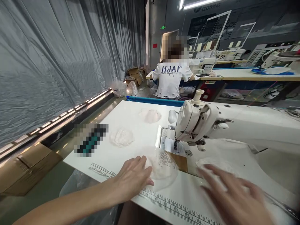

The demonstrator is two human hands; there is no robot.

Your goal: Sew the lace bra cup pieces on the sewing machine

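Note:
My left hand [136, 175], its fingers bent, grips the left edge of a round, sheer white lace piece [165, 164] lying on the white sewing table [138, 109]. My right hand [234, 195] is blurred by motion, fingers apart, over the table's right part. By its fingertips lies another pale, sheer fabric piece [217, 162], partly hidden. Just beyond the lace piece stands a white sewing machine [194, 122], its needle and presser foot [175, 144] above a metal plate.
Two more sheer pieces, a white one [122, 137] and a pinkish one [151, 116], lie farther back. A pixelated dark object [91, 140] is at the left edge. A printed ruler [168, 203] runs along the front. Ahead sits a person in a white shirt [172, 81].

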